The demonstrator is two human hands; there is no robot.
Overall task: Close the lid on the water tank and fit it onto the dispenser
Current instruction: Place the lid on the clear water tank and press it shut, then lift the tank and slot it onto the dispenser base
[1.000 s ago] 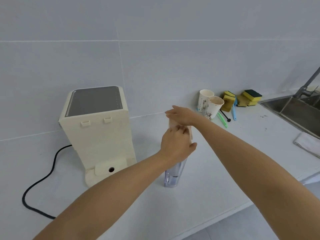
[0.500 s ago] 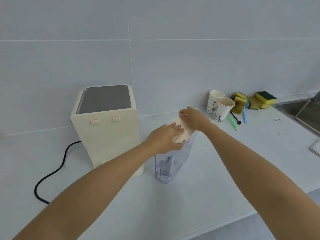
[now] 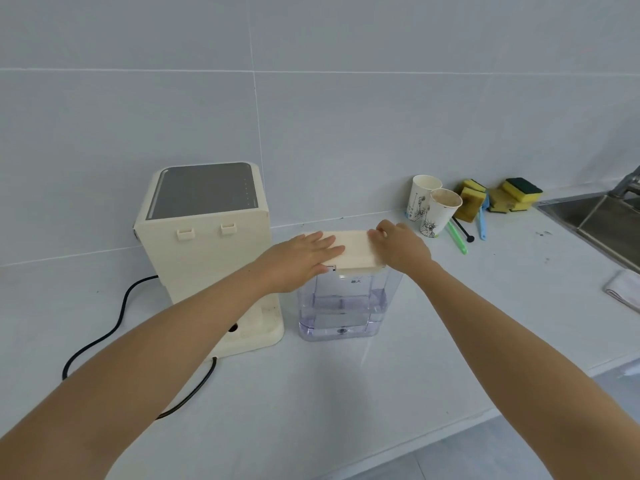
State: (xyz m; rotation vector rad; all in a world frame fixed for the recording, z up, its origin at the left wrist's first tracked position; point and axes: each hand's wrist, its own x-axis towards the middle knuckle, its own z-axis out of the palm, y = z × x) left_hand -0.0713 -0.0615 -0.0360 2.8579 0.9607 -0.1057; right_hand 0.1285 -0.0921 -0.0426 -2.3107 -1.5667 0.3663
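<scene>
Your left hand and right hand lie flat, fingers spread, on the lid of the tank, just right of the dispenser.

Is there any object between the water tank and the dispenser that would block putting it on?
Nothing visible: the water tank stands just right of the dispenser, with only bare counter between them.

Pale grey tiled wall behind; white worktop; steel sink far right; even light.
</scene>
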